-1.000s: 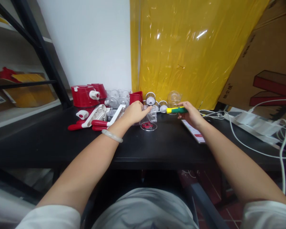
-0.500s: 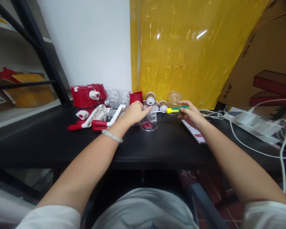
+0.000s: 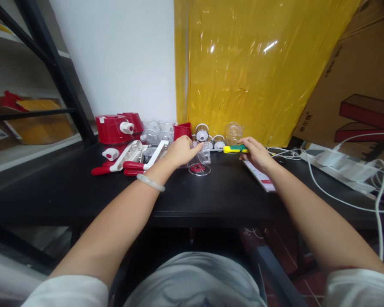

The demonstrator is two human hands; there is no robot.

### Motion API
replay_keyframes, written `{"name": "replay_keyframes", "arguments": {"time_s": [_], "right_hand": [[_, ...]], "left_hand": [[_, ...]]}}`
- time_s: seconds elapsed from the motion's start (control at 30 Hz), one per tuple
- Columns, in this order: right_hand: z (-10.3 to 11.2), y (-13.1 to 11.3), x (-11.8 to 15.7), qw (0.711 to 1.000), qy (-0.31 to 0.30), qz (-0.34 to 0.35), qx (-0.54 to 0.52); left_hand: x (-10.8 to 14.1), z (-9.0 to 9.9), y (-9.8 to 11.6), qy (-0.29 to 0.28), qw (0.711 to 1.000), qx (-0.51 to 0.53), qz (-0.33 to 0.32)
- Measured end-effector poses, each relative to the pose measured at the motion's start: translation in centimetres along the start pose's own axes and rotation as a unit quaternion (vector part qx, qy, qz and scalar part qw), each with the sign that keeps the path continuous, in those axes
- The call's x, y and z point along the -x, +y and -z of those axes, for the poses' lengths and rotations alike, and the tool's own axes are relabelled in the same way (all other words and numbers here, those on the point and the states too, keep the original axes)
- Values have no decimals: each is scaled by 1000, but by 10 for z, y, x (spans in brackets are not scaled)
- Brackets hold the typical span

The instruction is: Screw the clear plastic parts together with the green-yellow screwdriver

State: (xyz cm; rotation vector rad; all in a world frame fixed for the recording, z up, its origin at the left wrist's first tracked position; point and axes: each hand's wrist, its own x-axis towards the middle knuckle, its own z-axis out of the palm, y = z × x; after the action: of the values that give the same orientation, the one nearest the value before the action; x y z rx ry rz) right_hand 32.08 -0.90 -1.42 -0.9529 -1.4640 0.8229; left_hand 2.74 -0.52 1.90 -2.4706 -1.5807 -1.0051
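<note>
A screwdriver [image 3: 236, 149] with a yellow and green handle lies level in my right hand [image 3: 254, 152], its fingers closed on the handle's end. The metal shaft points left toward a clear plastic part [image 3: 205, 157] with a round base showing red inside. My left hand [image 3: 183, 150] is closed round the upper left of that part, thumb stretched to the right; some of its fingers are hidden behind it. The round base seems to rest on the black table [image 3: 179, 196]. Whether the screwdriver's tip touches the part is too small to tell.
Red-handled white parts [image 3: 132, 157] and red housings [image 3: 113, 129] stand to the left. Clear round pieces [image 3: 156, 133] and several white-faced rolls [image 3: 202, 132] are behind. A phone [image 3: 260, 177] lies under my right hand. A power strip [image 3: 339, 166] with white cables is at right.
My right hand's fingers have shifted on the screwdriver handle and cover more of its green end. My left hand and the clear part have stayed in place.
</note>
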Motion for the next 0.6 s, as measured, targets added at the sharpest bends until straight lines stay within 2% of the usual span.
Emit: {"name": "replay_keyframes", "arguments": {"time_s": [0.37, 0.6], "right_hand": [[-2, -12, 5, 996, -19, -23, -85], [-1, -2, -1, 1000, 27, -9, 6]], "left_hand": [[1, 2, 2, -1, 1000, -3, 2], [0, 1, 1, 0, 1000, -1, 3]]}}
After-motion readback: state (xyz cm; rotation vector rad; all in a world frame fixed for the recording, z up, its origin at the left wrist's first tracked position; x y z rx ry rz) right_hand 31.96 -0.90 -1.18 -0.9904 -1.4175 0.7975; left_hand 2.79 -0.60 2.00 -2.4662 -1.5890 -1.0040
